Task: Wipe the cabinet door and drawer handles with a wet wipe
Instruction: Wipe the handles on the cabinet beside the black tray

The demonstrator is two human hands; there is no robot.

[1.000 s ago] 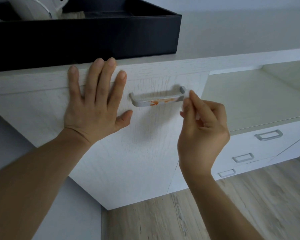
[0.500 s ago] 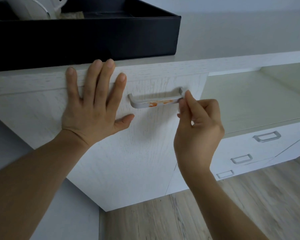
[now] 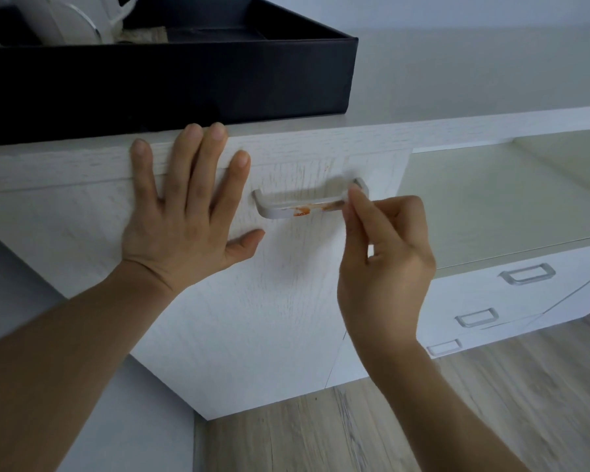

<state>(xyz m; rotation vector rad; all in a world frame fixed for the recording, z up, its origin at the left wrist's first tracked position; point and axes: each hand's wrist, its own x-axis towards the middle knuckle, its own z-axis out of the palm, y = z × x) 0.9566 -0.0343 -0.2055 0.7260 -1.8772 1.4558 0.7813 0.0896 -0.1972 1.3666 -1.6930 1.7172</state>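
Above, we see a white cabinet door (image 3: 252,301) with a faint, cracked wood-grain texture, carrying a flat brushed-metal handle (image 3: 286,209) bent down at both ends. An orange-red smear (image 3: 302,211) streaks the handle's middle and right part. Our left hand (image 3: 184,212) lies flat on the door just left of the handle, fingers straight and spread, fingertips crossing the seam onto the cabinet's top edge. Our right hand (image 3: 385,253) is curled, thumb and forefinger pinched at the handle's right end; what they pinch is almost wholly hidden, and we take a pale sliver there to be the wipe (image 3: 346,206), though we cannot be sure. The door's right edge stands close beside the right hand. Beyond it a smooth pale shelf (image 3: 491,206) lies open, and below that sit three drawers with small rectangular metal pulls (image 3: 527,274). On the cabinet top rests a black, straight-walled tray (image 3: 184,83), its front wall near the edge; inside it we see a white, rounded, glossy object (image 3: 72,18). Grey-brown plank floor (image 3: 389,430) spreads below.
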